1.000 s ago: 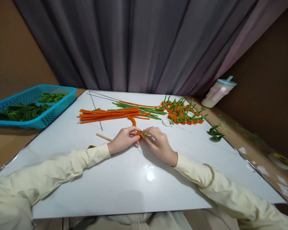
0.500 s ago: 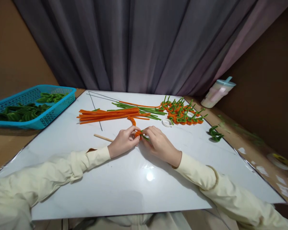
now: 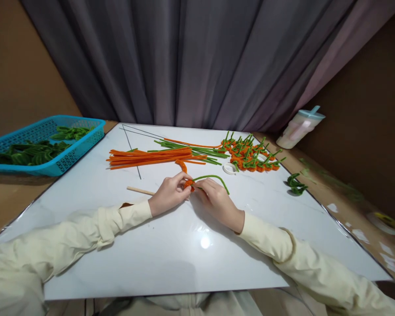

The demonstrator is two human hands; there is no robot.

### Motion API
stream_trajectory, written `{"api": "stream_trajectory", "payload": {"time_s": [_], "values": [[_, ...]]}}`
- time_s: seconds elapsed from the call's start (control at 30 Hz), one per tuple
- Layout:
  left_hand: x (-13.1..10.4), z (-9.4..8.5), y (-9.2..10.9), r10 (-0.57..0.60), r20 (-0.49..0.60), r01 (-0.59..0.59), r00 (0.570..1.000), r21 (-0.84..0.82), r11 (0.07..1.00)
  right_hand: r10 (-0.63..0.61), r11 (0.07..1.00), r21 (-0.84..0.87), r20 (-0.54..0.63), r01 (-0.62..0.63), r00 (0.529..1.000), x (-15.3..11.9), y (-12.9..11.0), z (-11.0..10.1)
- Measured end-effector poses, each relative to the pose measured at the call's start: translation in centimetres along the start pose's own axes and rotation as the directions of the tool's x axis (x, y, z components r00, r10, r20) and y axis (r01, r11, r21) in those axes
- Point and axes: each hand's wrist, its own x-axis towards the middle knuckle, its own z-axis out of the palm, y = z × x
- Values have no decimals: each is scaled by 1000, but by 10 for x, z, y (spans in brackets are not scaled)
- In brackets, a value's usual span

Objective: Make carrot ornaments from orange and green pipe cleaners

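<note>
My left hand (image 3: 171,193) pinches a small coiled orange fuzzy piece (image 3: 188,183) over the middle of the white board. Close on its right, the fingertips of my right hand (image 3: 217,199) are closed at a green fuzzy stem (image 3: 213,177), which arches over that hand and hangs down beyond the knuckles. A curved orange piece (image 3: 181,166) stands up just behind my left fingers. Under my left hand a thin wooden stick (image 3: 140,190) pokes out to the left.
Behind my hands lie orange stems (image 3: 148,157) and green stems (image 3: 197,149). Orange-and-green pieces (image 3: 250,153) cluster at the back right, near a white ring (image 3: 229,168). A blue basket (image 3: 61,164) of green loops is left; a lidded cup (image 3: 299,127) and green curls (image 3: 295,184) are right.
The green stem now bends up and over my right hand, where before only a short part showed between my hands. My right hand has shifted slightly left; my left hand has hardly moved.
</note>
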Motion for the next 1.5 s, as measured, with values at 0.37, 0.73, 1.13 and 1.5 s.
{"api": "stream_trajectory", "payload": {"time_s": [0.37,0.73,1.13,1.5], "values": [[12,-13,8,-170,182,242,968,-521,819,-108,992,-76,-53,104,993,13,1,-42],[9,-9,12,-169,276,309,946,-618,723,-41,995,-91,-107,32,993,7,-4,-16],[10,-10,6,-181,301,330,936,-577,747,-51,993,-110,-150,34,987,5,8,-13],[14,-14,3,-193,353,380,916,-603,702,-14,1000,8,-101,15,995,7,4,-20]]}}
